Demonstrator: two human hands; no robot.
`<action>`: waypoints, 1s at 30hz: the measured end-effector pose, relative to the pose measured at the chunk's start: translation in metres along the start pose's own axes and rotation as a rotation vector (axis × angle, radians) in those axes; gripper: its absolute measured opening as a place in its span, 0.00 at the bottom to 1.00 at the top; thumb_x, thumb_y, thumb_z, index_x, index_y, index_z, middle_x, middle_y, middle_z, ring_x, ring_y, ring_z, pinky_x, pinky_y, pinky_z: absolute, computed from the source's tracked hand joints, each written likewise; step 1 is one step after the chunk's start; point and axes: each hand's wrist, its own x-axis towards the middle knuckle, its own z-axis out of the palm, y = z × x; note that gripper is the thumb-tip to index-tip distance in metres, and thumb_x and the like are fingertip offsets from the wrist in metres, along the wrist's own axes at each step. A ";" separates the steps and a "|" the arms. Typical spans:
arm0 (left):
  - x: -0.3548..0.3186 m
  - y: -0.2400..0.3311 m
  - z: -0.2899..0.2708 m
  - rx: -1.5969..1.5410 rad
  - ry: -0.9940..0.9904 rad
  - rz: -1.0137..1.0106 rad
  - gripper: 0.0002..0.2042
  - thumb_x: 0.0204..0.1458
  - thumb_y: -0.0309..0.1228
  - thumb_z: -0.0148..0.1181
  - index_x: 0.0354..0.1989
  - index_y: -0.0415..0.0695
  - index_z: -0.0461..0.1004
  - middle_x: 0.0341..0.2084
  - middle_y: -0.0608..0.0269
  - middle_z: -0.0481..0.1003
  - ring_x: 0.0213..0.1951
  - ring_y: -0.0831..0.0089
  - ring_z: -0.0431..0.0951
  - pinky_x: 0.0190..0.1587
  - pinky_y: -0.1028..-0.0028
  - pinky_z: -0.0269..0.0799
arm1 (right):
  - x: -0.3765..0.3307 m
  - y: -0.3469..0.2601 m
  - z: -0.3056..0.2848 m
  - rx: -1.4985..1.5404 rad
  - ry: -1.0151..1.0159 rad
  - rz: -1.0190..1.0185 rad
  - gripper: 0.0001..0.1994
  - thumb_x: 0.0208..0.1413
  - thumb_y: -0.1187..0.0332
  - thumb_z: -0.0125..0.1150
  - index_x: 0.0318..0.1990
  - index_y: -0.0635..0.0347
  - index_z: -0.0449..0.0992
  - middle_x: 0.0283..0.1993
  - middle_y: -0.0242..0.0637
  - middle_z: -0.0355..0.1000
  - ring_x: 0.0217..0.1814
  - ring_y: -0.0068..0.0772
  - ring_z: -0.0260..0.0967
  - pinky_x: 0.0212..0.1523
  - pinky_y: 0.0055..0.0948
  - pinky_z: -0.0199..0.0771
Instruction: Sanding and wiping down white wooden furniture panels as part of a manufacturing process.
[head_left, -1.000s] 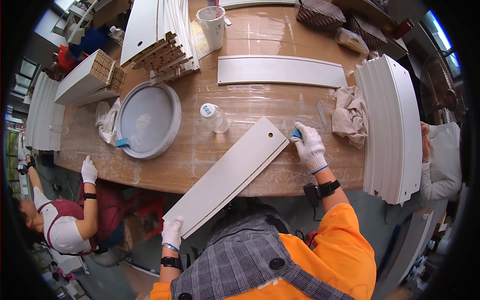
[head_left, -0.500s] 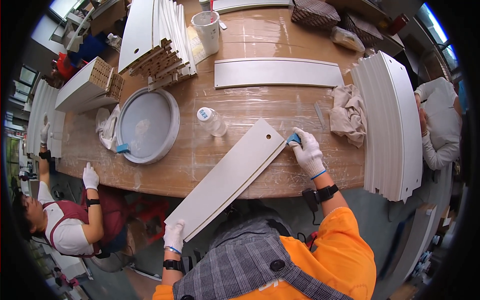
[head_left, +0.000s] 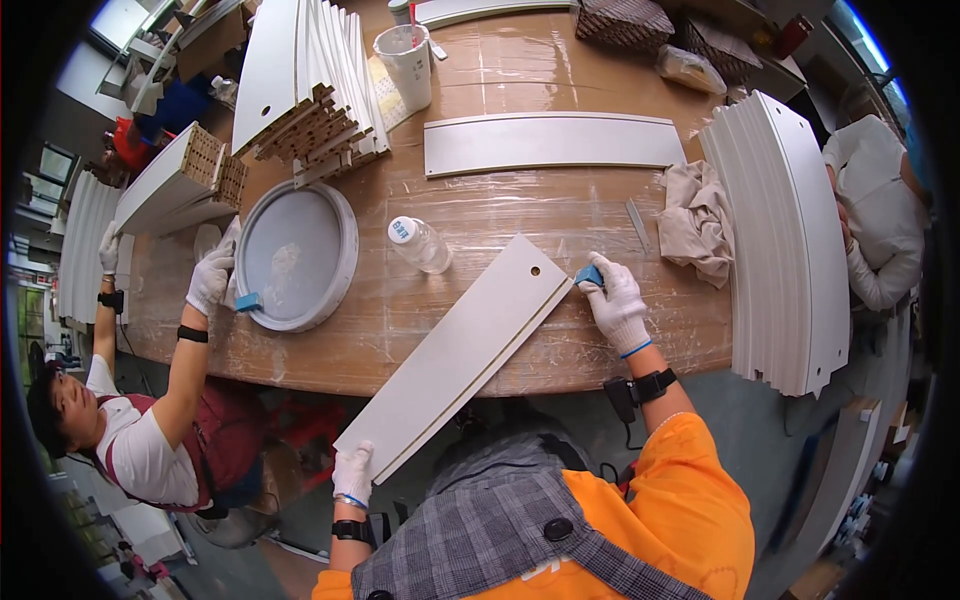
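A long white board (head_left: 455, 360) with a groove along one edge and a hole near its far end lies slantwise, its near end jutting past the table edge. My left hand (head_left: 353, 470), in a white knitted glove, is closed on that near end. A small blue sponge block (head_left: 588, 275) is pinched in my gloved right hand (head_left: 617, 303); it touches the board's far right corner. Just beyond the board, a clear bottle (head_left: 420, 245) with a white cap leans on the table. My fingertips under the board are hidden.
Left stand a round grey lid (head_left: 350, 240) with another blue block (head_left: 248, 301) on its rim, and stacked white boards (head_left: 290, 70). A co-worker's gloved hand (head_left: 210, 278) is beside the lid. Right are a beige cloth (head_left: 695, 225), a metal strip (head_left: 637, 222) and a tall board stack (head_left: 790, 250).
The co-worker's hand at the left has moved from the table edge up to the white cloth beside the lid; the other reaches the board stack. My hands and board have barely moved.
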 end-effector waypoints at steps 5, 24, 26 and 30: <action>0.007 -0.011 0.001 -0.130 -0.002 0.019 0.23 0.55 0.35 0.66 0.56 0.35 0.73 0.48 0.56 0.78 0.44 0.68 0.78 0.50 0.68 0.75 | -0.001 -0.004 -0.002 -0.052 0.050 -0.077 0.26 0.51 0.68 0.68 0.59 0.59 0.71 0.47 0.45 0.74 0.50 0.50 0.70 0.54 0.44 0.71; 0.017 -0.033 0.003 -0.205 -0.021 0.058 0.18 0.59 0.31 0.60 0.54 0.32 0.73 0.44 0.58 0.77 0.42 0.70 0.77 0.48 0.70 0.73 | 0.010 -0.018 -0.010 -0.122 0.059 -0.328 0.29 0.46 0.71 0.69 0.59 0.55 0.72 0.52 0.38 0.75 0.50 0.45 0.72 0.51 0.41 0.73; 0.016 -0.031 0.002 -0.221 -0.043 0.062 0.20 0.56 0.32 0.64 0.55 0.35 0.73 0.46 0.57 0.78 0.44 0.69 0.78 0.49 0.69 0.74 | 0.010 -0.017 -0.009 -0.142 0.049 -0.336 0.29 0.46 0.70 0.68 0.60 0.54 0.72 0.53 0.37 0.75 0.49 0.44 0.72 0.50 0.41 0.73; 0.012 -0.026 0.003 -0.286 -0.060 0.086 0.20 0.55 0.31 0.65 0.54 0.36 0.73 0.46 0.57 0.78 0.45 0.69 0.78 0.50 0.69 0.74 | 0.012 -0.016 -0.007 -0.148 0.065 -0.310 0.28 0.46 0.70 0.69 0.59 0.55 0.72 0.52 0.37 0.75 0.49 0.44 0.72 0.50 0.41 0.73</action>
